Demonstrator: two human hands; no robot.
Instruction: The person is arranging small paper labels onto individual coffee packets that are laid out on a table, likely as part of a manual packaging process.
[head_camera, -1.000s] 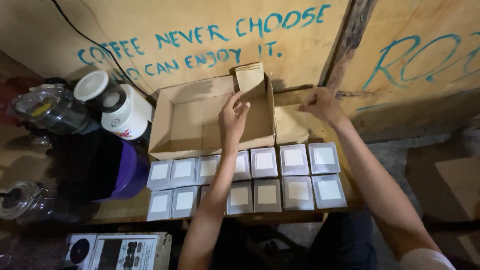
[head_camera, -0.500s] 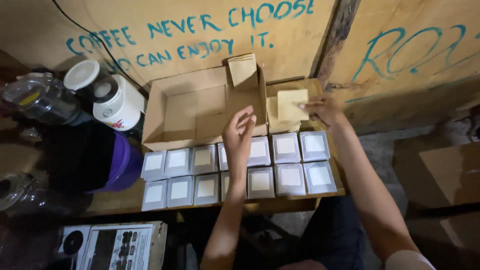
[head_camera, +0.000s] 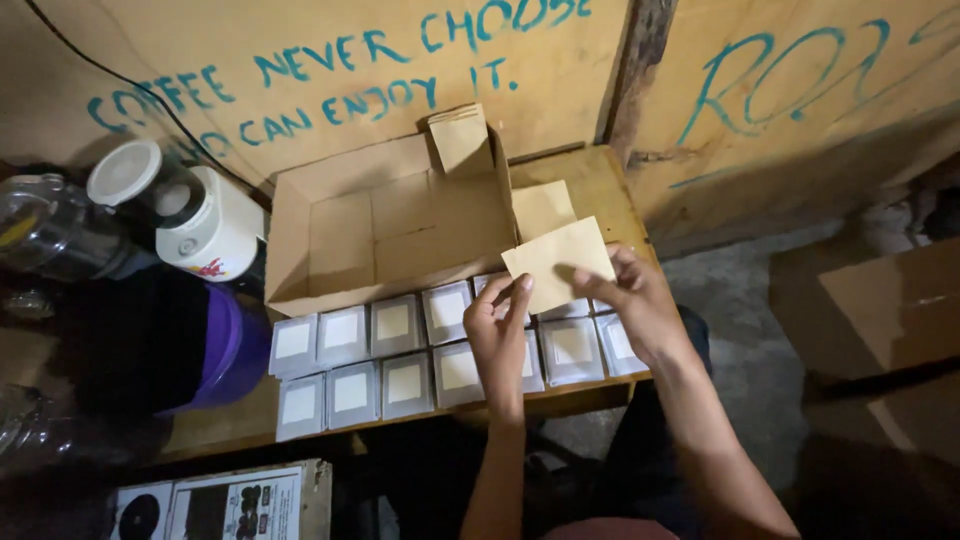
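My right hand (head_camera: 640, 300) pinches a flat tan paper envelope (head_camera: 557, 260) by its lower right corner, holding it above the rows of packets. My left hand (head_camera: 497, 335) touches the envelope's lower left edge with its fingertips. Beneath both hands lie two rows of several small silver packets with pale square labels (head_camera: 392, 322) on a wooden shelf (head_camera: 590, 180). Behind them sits an open shallow cardboard box (head_camera: 385, 225), empty, with its flap raised. Another tan envelope (head_camera: 541, 205) lies to the box's right.
A white lidded jar (head_camera: 205, 225) and a glass vessel (head_camera: 50, 230) stand at the left, with a purple round container (head_camera: 215, 350) below them. A printed carton (head_camera: 235, 500) lies at the bottom left. A cardboard box (head_camera: 880, 310) sits on the floor at right. A painted wooden wall (head_camera: 300, 60) backs the shelf.
My right hand has lifted an envelope from beside the box and brought it toward me. My left hand left the box's flap and came to the envelope's edge.
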